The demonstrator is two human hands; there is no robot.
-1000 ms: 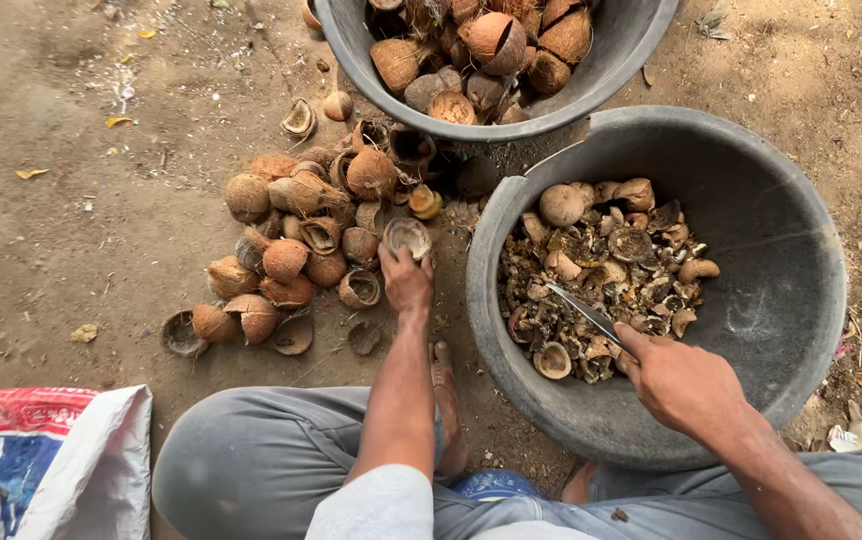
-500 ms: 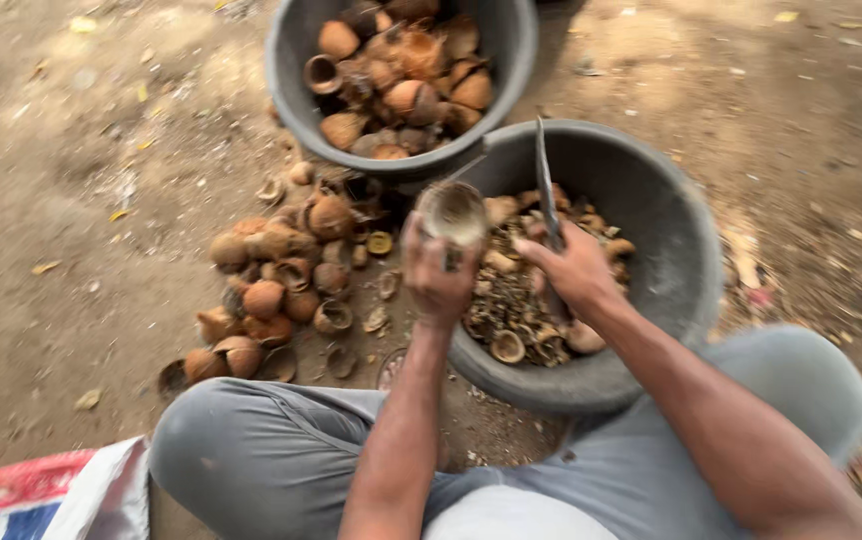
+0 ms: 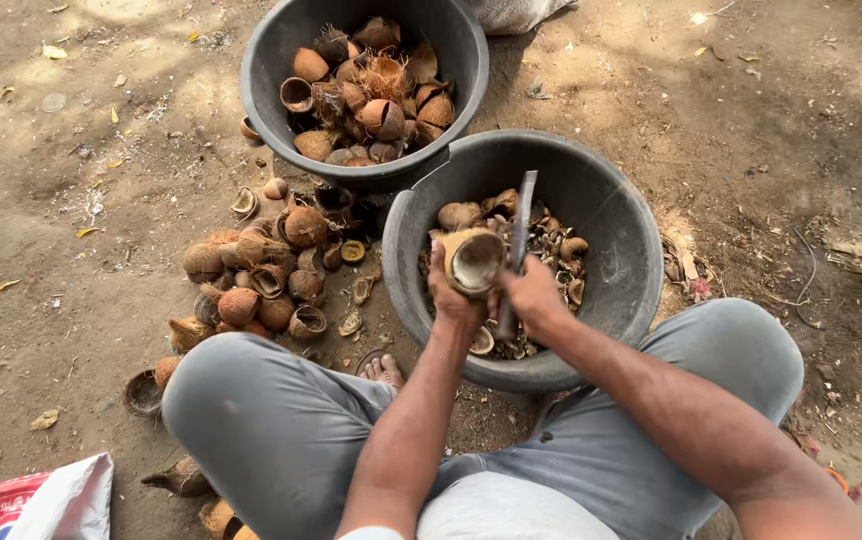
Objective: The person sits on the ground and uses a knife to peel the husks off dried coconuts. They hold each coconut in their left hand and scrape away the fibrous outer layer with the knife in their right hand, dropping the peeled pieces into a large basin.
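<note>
The person sits low on the bare dirt ground (image 3: 71, 300) with knees spread, and both arms reach forward over the near tub (image 3: 631, 260), a dark round basin set right between the legs. That placing looks deliberate to me: whatever comes loose can drop straight down among the shell scraps (image 3: 551, 235) that already lie in its bottom.

The left hand (image 3: 454, 297) is wrapped around a coconut half (image 3: 474, 260), fingers closed under and behind the shell, so that the pale hollow tilts up and toward the other hand. The shell sits at the top of that hand, above the tub's inside and just short of its near rim.

The right hand (image 3: 531, 295) is clenched on the handle of a long metal blade (image 3: 521, 225), which stands nearly upright, its narrow tip pointing away from the body. The blade runs just beside the shell's right edge; whether the metal touches the rim or the flesh, I cannot tell from here. The two hands are touching or very nearly so, knuckle to knuckle, which I take as a way to steady the shell against the tool.

Beyond, a second tub (image 3: 281, 90) holds whole husked shells, and a loose heap of shells (image 3: 251, 280) lies on the ground by the left knee, within reach of the left arm. A corner of a red and white sack (image 3: 31, 500) shows at the lower left.
</note>
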